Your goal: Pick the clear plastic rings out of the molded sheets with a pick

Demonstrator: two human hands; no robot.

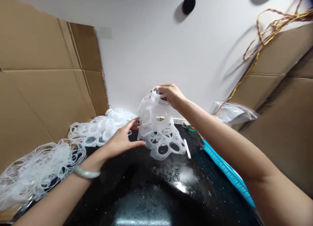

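Observation:
My right hand point(171, 94) grips the top of a bunch of translucent white rubber-like rings point(158, 121), joined in sheets with round holes. The bunch hangs down, its lower edge at the black tabletop point(137, 187). Just to its left, my left hand point(124, 138) has thumb and fingers apart, with the fingertips close to the bunch's side; whether they touch it I cannot tell. Behind and left of that hand lies a long heap of similar white rings point(46, 167). A bracelet point(86, 172) circles my left wrist.
Cardboard panels point(41, 76) stand at the left and right. A blue plastic tray point(227, 170) lies under my right forearm, near a thin white strip point(187, 148). A clear bag point(232, 112) and twisted yellow-brown wires point(271, 30) are at the right, before a white wall point(146, 50).

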